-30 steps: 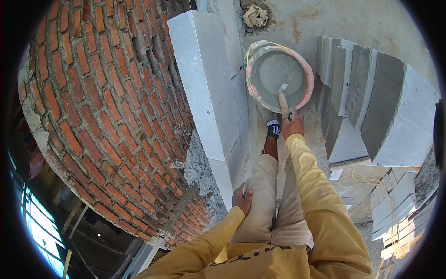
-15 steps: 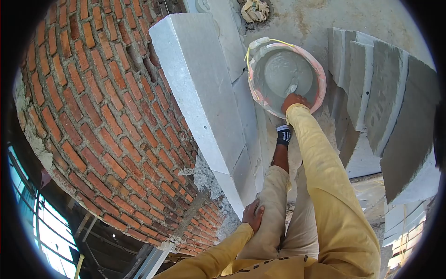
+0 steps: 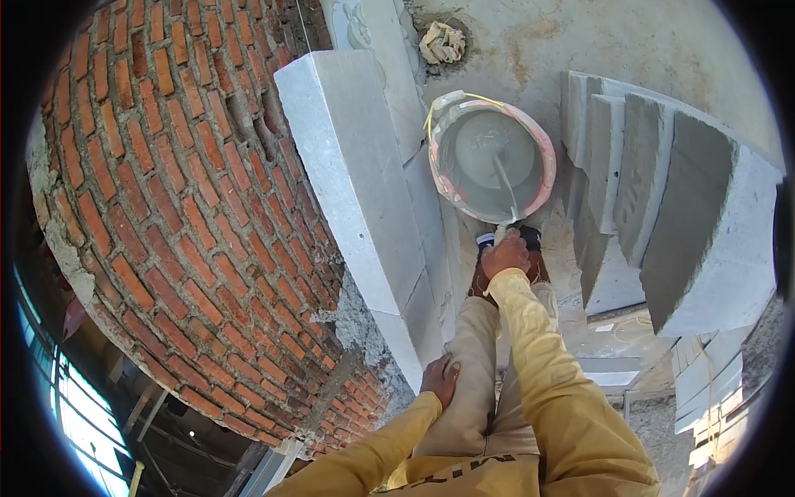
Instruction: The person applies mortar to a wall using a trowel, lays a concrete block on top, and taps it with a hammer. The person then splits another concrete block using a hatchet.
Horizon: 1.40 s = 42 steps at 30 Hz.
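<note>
My right hand (image 3: 505,254) is closed around the handle of a trowel (image 3: 506,189), just outside the near rim of a bucket (image 3: 547,157). The trowel's mortar-coated blade looks narrow from here and reaches over the wet grey mortar (image 3: 482,149) inside. How deep its tip sits is hard to tell. My left hand (image 3: 440,382) lies on my left thigh with its fingers spread, close to the lower end of the pale block wall (image 3: 373,190). It holds nothing.
A red brick wall (image 3: 182,232) rises at the left. Several grey blocks (image 3: 691,207) stand in a row at the right. A crumpled paper bag (image 3: 442,43) lies on the concrete floor (image 3: 571,37) beyond the bucket. My feet are just behind the bucket.
My right hand has drawn back from inside the bucket toward my body, bringing the trowel handle out past the rim. The view has shifted slightly; my left hand stays on my thigh.
</note>
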Motion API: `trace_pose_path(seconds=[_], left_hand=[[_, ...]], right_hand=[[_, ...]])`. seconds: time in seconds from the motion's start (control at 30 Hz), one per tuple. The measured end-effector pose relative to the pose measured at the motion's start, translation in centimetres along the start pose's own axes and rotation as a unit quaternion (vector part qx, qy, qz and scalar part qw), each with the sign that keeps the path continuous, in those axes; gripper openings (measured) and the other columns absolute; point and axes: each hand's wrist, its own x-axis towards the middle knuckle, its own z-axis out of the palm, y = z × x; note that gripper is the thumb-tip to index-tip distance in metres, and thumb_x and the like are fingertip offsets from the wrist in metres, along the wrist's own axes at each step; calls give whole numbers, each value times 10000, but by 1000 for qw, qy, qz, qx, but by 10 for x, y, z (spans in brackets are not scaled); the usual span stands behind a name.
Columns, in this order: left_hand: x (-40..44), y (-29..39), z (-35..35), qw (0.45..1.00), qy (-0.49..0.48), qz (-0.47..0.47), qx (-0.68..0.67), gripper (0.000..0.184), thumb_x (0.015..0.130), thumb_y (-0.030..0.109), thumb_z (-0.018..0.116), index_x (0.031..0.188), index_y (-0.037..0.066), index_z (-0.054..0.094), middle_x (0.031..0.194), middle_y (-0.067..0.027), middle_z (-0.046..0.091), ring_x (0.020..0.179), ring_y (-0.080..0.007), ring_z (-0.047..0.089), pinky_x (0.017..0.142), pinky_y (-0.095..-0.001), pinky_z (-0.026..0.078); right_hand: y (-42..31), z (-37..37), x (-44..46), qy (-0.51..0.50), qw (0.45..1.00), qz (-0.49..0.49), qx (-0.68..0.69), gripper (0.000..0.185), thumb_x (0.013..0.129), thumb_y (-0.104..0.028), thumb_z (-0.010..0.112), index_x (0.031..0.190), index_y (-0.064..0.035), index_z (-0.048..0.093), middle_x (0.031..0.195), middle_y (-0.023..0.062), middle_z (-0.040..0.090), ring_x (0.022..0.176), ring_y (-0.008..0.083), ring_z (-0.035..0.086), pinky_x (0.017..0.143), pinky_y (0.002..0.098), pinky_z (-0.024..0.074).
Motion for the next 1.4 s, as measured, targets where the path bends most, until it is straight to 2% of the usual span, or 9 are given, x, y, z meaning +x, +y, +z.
trace_pose_path(seconds=[0.1,0.37,0.47,0.53,0.8,1.23,1.27,1.37,1.4], left_hand=[[2,-5,2,1000,3,18,-8,521,930,424,535,1308,66,530,1308,-220,513,1242,-375,448,1071,-427,342],[5,-9,8,999,-8,31,-21,510,940,419,518,1307,65,530,1305,-228,514,1231,-384,451,1066,-431,344],[-3,-3,2,999,-24,16,-28,524,938,442,508,1307,71,533,1303,-228,519,1237,-384,448,1072,-433,336],[3,-15,8,999,-15,31,-30,537,936,462,499,1305,75,536,1298,-228,526,1242,-382,445,1076,-433,331],[-4,1,0,999,-26,-3,-33,567,933,495,476,1310,77,535,1309,-222,527,1264,-372,433,1084,-433,323],[-6,9,-6,999,-3,21,-50,566,927,472,495,1310,57,527,1323,-224,515,1268,-374,428,1089,-433,317],[-4,11,-7,999,-2,20,-49,561,927,465,498,1310,56,527,1321,-223,516,1268,-374,428,1089,-432,317],[-8,9,-6,999,-7,11,-45,551,927,448,507,1311,53,526,1319,-222,517,1269,-373,428,1091,-429,317],[-6,8,-6,999,-6,12,-47,550,927,445,509,1312,52,526,1319,-224,516,1269,-373,428,1092,-428,316]], right_hand=[[-6,-15,20,-96,995,34,13,575,807,-269,655,1267,-31,405,1267,199,516,1180,367,543,979,471,451],[2,-7,10,31,999,-5,-17,529,826,-237,643,1271,-70,411,1232,161,519,1164,359,538,947,516,425],[2,-19,15,-32,999,18,-38,527,824,-233,641,1271,-70,415,1236,161,522,1163,354,541,953,515,425],[1,-19,8,22,999,1,-50,527,809,-239,664,1237,-41,429,1218,177,538,1169,338,550,957,513,436],[2,-23,16,10,994,20,-111,623,782,-286,689,1302,-80,415,1282,135,526,1207,314,533,981,506,419],[16,-33,7,37,994,-9,-99,639,790,-309,676,1293,-70,363,1270,168,517,1186,335,546,976,530,408],[15,-35,3,55,995,-13,-83,617,786,-281,671,1285,-48,392,1270,197,526,1202,348,537,989,526,406],[13,-40,6,3,1000,-8,-12,609,777,-238,660,1287,-13,415,1260,236,539,1212,389,523,1006,479,415],[35,-8,28,67,996,-50,23,624,761,-214,675,1290,13,434,1236,251,554,1190,380,542,996,419,430]])
